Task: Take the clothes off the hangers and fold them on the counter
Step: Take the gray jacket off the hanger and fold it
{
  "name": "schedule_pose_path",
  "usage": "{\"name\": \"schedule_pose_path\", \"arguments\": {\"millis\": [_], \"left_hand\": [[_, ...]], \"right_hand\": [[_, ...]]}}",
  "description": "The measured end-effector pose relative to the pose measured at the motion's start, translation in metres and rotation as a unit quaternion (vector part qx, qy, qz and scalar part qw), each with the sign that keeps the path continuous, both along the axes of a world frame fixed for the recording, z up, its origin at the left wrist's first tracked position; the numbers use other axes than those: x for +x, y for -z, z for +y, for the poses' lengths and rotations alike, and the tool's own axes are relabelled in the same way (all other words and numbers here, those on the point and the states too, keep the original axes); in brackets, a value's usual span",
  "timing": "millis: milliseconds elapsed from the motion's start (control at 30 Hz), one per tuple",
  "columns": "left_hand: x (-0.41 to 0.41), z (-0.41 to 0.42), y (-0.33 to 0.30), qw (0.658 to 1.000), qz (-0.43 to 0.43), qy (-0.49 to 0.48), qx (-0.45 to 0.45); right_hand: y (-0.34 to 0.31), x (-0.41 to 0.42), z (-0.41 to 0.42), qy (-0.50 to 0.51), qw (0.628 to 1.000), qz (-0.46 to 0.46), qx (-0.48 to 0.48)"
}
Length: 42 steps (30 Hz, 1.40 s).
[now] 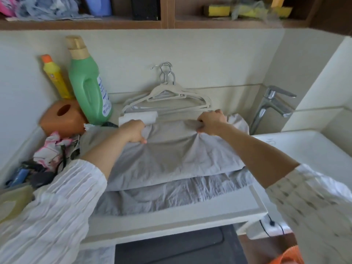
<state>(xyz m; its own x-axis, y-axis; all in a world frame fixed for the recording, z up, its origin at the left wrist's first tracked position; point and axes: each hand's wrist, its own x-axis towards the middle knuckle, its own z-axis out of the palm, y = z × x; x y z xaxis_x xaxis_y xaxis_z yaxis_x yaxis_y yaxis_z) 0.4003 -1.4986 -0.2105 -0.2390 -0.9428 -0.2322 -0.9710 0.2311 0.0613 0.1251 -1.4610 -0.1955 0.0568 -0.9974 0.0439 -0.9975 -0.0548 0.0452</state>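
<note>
The counter (171,221) carries everything, and most of it is covered by the grey cloth (171,159) I am folding. It lies across the middle, reaching from near the front edge back toward the wall. Its far part is doubled over toward me, so a folded layer sits on top of a more crumpled layer that shows along the front.

To fold it well I judge the top layer should be pulled taut and its far edge kept straight, parallel with the back edge of the counter, before I smooth it down. The right side is bunched and spills toward the sink (304,149), so that corner needs drawing in first.

The hangers (167,101), bare and stacked, lie at the back edge against the wall, just beyond the cloth. I should keep the cloth from catching on them.

At the left edge stand a green bottle (87,86) and a yellow bottle (55,79), with an orange box (61,119) in front of them.

My left hand (134,131) is curled round the cloth's far fold on the left. My right hand (210,122) pinches a gathered bit of it on the right. An even pull from both should flatten the wrinkles between them.
</note>
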Motion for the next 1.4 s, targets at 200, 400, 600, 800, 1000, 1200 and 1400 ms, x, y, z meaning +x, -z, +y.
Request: {"name": "schedule_pose_path", "arguments": {"millis": [200,400,600,800,1000,1200,1400], "left_hand": [[0.003,0.09,-0.056,0.953,-0.014,-0.026,-0.302],[0.016,0.2,-0.021,0.927,-0.011,0.045,-0.372],[0.018,0.277,0.036,0.987,-0.087,0.058,-0.121],[-0.011,0.264,0.027,0.987,0.024,0.028,-0.157],[-0.028,0.194,0.054,0.993,-0.003,-0.02,-0.116],[0.021,0.174,0.08,0.987,-0.004,-0.129,-0.092],[-0.003,0.16,0.066,0.979,-0.045,-0.192,-0.045]], "right_hand": [[-0.022,-0.007,0.058,-0.061,0.95,-0.041,-0.305],[0.015,-0.019,0.169,-0.141,0.925,-0.048,-0.349],[0.073,-0.031,0.244,-0.174,0.966,0.016,-0.189],[0.066,0.005,0.231,-0.207,0.96,-0.142,-0.124],[0.075,0.024,0.17,-0.071,0.992,-0.065,0.082],[0.086,-0.049,0.141,0.084,0.981,-0.12,0.126],[0.086,-0.073,0.104,0.155,0.98,-0.117,-0.032]]}}
